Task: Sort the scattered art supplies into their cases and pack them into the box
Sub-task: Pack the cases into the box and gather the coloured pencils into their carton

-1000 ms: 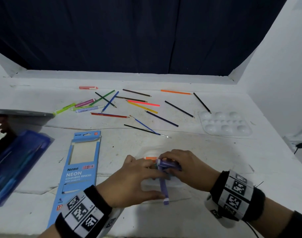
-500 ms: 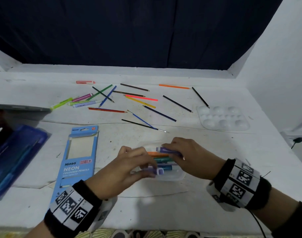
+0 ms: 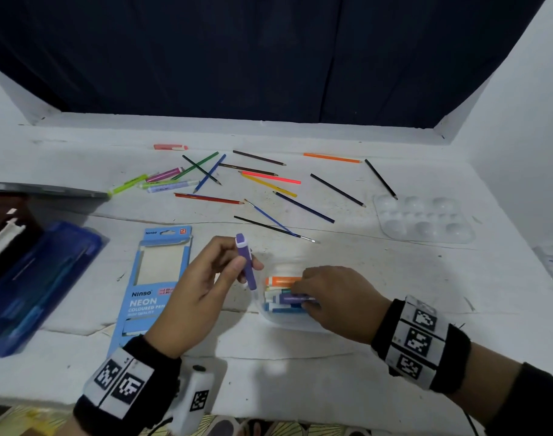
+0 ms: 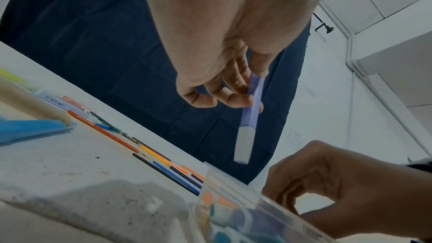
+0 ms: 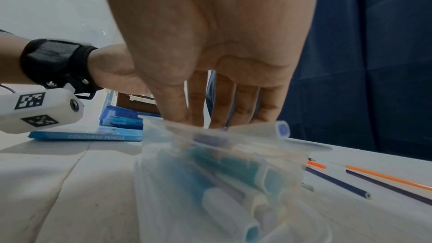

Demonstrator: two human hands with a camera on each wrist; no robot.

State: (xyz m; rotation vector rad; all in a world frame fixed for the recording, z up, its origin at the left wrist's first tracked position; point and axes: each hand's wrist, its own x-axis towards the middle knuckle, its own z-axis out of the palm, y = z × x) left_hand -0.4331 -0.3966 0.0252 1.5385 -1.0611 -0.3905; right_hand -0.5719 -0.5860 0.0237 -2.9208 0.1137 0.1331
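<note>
Markers going into the clear case, pencils not yet touched.

From the head view, our left hand (image 3: 203, 287) pinches one purple marker (image 3: 246, 262) upright, just left of the clear case (image 3: 270, 316), while our right hand (image 3: 335, 302) rests fingers-down on the markers already inside; we count about five there, though some are hidden. Beyond both hands, roughly a dozen pencils (image 3: 303, 206), two brushes and about five more markers lie loose. One blue pencil box (image 3: 155, 278) sits by our left wrist, apparently empty, and one palette (image 3: 423, 220) lies beyond the right. Left wrist view: fingers curl round that purple marker (image 4: 251, 110), held clear above the case (image 4: 233, 188). Right wrist view: fingertips (image 5: 222, 117) reach straight into the case (image 5: 210, 173) mouth; whether they grip anything, we cannot tell. We judge the sorting well under halfway, with the packing into the box still to come.
</note>
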